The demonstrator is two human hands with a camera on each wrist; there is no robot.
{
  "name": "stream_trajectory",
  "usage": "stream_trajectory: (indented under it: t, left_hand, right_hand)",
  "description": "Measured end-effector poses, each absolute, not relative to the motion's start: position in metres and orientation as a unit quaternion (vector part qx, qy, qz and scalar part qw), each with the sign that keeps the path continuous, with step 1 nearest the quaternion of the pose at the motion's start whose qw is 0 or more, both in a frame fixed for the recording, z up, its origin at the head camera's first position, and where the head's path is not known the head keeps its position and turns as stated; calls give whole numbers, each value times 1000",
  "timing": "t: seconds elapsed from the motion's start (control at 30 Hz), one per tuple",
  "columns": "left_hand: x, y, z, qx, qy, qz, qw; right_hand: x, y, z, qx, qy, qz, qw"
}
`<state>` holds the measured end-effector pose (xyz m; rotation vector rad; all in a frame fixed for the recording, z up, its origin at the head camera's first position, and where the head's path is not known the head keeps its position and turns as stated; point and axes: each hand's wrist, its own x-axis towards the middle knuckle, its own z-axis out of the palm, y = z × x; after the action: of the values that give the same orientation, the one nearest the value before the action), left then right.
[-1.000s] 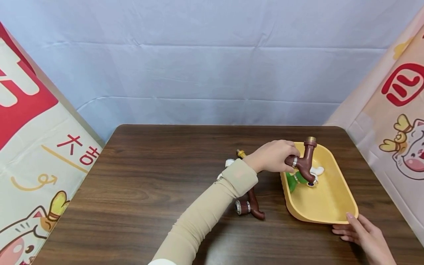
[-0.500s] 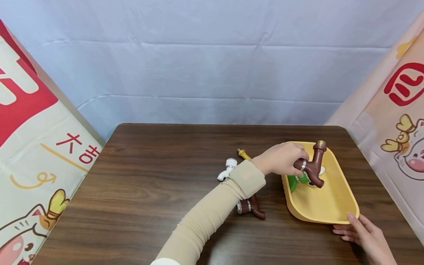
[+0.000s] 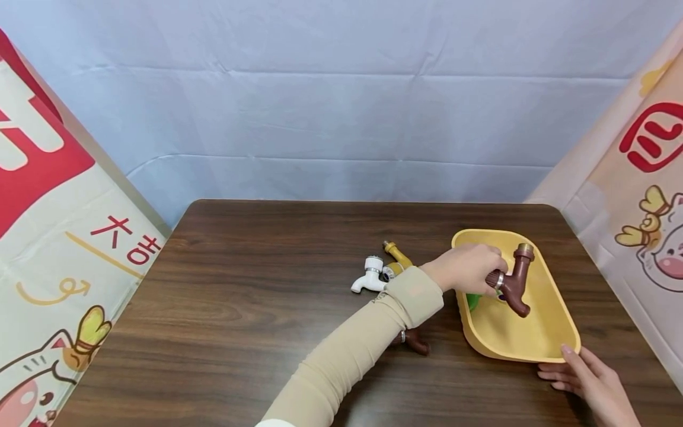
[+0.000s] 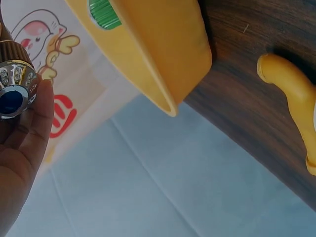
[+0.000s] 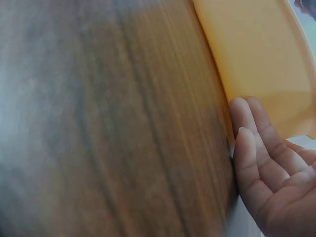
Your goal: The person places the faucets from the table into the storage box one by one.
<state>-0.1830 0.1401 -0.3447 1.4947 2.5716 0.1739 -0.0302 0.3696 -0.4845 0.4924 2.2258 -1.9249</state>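
My left hand (image 3: pixel 475 268) grips a brown faucet (image 3: pixel 515 292) by its ribbed knob and holds it over the yellow basin (image 3: pixel 533 341). The faucet's brass threaded end points up and its spout angles down. In the left wrist view, the chrome cap of the knob (image 4: pixel 17 91) shows at the fingers. My right hand (image 3: pixel 594 379) pinches the basin's near right corner, thumb on the rim and fingers against the outside wall (image 5: pixel 266 74). Inside the basin, part of a green faucet (image 3: pixel 473 301) shows; my left hand hides much of it.
Left of the basin, a white faucet (image 3: pixel 370 275) and a yellow faucet (image 3: pixel 397 258) lie close together on the dark wooden table (image 3: pixel 256 284). Another brown faucet (image 3: pixel 416 343) lies nearer, partly hidden by my left forearm. A pale blue cloth (image 3: pixel 320 118) hangs behind the table.
My left hand has carried the brown faucet right and nearer to me, further over the basin. The white faucet has come out from behind the sleeve. My right hand stays at the rim.
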Motion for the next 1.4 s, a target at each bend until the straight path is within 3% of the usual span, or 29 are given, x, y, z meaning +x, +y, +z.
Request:
stream_trajectory:
  t: [1.03,1.4]
  left_hand:
    - [-174,186,-362,459,878,27,130]
    - [-167,201,-366,428,888,24,166]
  right_hand:
    - [-28,372,-487,147,721,-674,59]
    - [-28,373,-485,165,733,-656,77]
